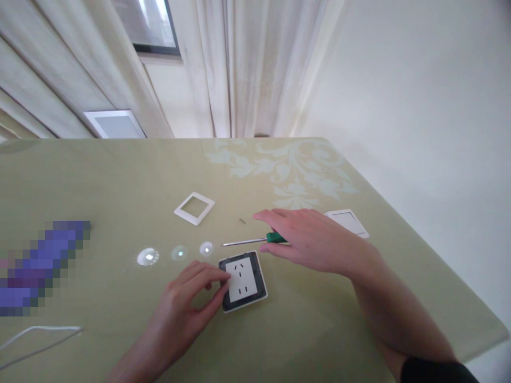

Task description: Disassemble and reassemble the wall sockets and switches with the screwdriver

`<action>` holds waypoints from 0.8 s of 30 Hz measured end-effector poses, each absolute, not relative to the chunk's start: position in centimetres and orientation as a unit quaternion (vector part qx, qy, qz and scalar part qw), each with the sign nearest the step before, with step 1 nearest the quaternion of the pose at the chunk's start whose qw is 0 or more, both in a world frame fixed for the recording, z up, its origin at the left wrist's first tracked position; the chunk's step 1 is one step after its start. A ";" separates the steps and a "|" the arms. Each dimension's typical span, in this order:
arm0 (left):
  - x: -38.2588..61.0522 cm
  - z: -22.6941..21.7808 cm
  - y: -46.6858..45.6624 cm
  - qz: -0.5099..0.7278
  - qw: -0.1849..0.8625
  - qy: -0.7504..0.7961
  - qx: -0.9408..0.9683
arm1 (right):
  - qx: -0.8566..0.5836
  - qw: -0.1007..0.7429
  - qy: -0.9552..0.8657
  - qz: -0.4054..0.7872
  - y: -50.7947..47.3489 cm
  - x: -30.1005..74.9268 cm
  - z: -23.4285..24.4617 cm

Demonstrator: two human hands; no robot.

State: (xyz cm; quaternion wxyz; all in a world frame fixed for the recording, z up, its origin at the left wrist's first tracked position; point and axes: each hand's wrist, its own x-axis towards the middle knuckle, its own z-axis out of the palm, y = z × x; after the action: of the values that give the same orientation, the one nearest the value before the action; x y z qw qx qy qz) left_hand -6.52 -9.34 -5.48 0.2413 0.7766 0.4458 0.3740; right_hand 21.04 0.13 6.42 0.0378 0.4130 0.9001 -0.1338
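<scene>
A wall socket (242, 279) with a white slotted face and a dark surround lies on the table. My left hand (195, 298) pinches its left edge between thumb and fingers. Above the green handle of a screwdriver (249, 242) is my right hand (307, 239), its index finger and thumb spread apart on either side of the handle. The metal shaft points left, just beyond the socket. Part of the handle is hidden under the palm. A small screw (242, 221) lies beyond the screwdriver's shaft. Farther off to the left rests a square white frame (180, 209).
A white square plate (351, 222) lies partly behind my right wrist. At the left are a blurred purple item (48, 266) and a white cable (40, 327). Bright light reflections show on the table covering (131, 181). Curtains (263, 64) hang behind, and a white wall stands at right.
</scene>
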 end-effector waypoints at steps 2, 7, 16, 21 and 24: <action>-6.5 -5.4 -9.4 0.372 0.240 0.451 0.775 | 0.412 0.039 0.900 -0.137 0.1 21.1 6.4; -6.7 -5.3 -9.1 0.373 0.225 0.441 0.785 | 0.412 0.042 0.899 -0.142 0.3 21.0 6.4; -6.7 -5.5 -9.5 0.357 0.259 0.454 0.774 | 0.411 0.033 0.900 -0.143 0.3 21.0 6.2; -6.5 -5.4 -9.4 0.350 0.261 0.468 0.768 | 0.411 0.030 0.899 -0.145 0.3 20.9 6.2; -6.5 -5.6 -9.5 0.345 0.268 0.475 0.764 | 0.411 0.035 0.899 -0.144 0.3 20.8 6.2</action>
State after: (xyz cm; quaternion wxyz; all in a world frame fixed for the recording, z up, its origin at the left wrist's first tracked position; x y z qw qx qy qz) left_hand -6.54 -9.54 -5.59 0.2676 0.7643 0.4747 0.3448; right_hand 20.84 0.35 6.19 0.0347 0.4112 0.8994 -0.1444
